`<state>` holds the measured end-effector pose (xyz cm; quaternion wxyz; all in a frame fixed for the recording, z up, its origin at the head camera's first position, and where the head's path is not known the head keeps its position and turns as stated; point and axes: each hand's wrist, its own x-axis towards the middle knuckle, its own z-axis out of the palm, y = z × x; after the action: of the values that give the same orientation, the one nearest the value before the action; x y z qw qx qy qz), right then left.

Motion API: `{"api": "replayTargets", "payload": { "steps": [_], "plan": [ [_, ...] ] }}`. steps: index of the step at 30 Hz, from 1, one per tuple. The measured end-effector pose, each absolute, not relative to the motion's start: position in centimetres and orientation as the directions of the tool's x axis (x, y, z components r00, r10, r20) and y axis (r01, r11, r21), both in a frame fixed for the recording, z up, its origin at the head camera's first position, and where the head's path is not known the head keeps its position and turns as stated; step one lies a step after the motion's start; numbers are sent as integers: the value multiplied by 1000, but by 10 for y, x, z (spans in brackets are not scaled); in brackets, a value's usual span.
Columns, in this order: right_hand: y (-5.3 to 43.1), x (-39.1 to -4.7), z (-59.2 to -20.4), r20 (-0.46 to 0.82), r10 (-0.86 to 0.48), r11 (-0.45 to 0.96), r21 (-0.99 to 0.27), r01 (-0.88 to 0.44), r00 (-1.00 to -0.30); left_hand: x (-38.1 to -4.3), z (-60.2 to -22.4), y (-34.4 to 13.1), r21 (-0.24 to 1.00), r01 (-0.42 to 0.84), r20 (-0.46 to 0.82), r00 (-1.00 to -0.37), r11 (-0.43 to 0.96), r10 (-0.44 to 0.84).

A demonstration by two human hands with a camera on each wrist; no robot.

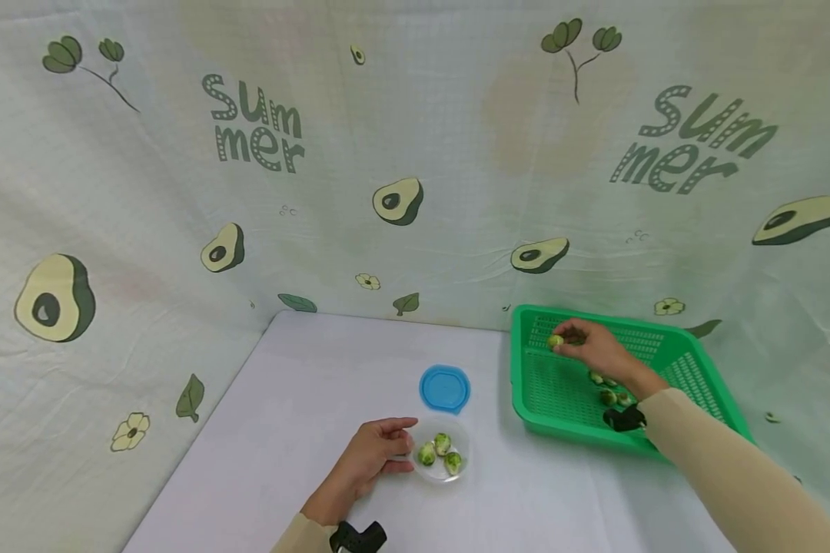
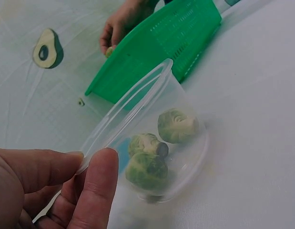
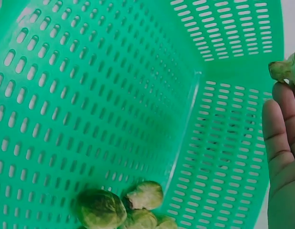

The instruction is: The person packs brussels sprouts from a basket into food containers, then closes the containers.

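My left hand point(image 1: 373, 455) pinches the rim of a clear round plastic tub point(image 2: 185, 102), thumb and fingers on either side of its edge. Three Brussels sprouts point(image 1: 442, 443) lie inside that tub on the white table. Over the green basket point(image 1: 536, 418), my right hand point(image 1: 595, 347) holds a single Brussels sprout point(image 1: 556, 341) at its fingertips. In the right wrist view this held sprout point(image 3: 282, 70) shows only in part at the right edge. Several more Brussels sprouts point(image 3: 102, 209) rest on the basket's slotted floor, below the right hand.
A blue lid point(image 1: 445, 389) lies flat on the white table point(image 1: 325, 376) just behind the tub. The basket stands at the right, its raised rim close to the back cloth. A hanging cloth point(image 1: 449, 115) printed with avocados encloses the back and sides.
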<state>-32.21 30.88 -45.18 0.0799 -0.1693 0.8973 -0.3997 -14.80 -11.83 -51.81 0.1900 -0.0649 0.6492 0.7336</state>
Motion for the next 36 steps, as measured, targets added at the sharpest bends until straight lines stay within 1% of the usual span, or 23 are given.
{"api": "replayTargets", "payload": {
  "steps": [4, 11, 22, 28, 36],
  "plan": [
    [308, -318, -444, 6, -372, 631, -732, -257, -928, -148, -519, -118, 928, -363, -342, -919, -87, 195],
    [306, -309, -428, -3, -356, 654, -715, -247, -935, -149, -519, -118, 930, -358, -336, -921, -85, 196],
    [303, -295, -413, 10, -322, 622, -752, -220, -947, -148, -519, -117, 931, -354, -334, -923, -84, 191],
    [299, -283, -407, 47, -294, 592, -775, -220, -955, -148, -521, -117, 928, -361, -338, -921, -93, 196],
    [289, -270, -404, 91, -289, 528, -815, -238, -953, -150, -524, -118, 930, -357, -335, -922, -89, 196]
  ]
}}
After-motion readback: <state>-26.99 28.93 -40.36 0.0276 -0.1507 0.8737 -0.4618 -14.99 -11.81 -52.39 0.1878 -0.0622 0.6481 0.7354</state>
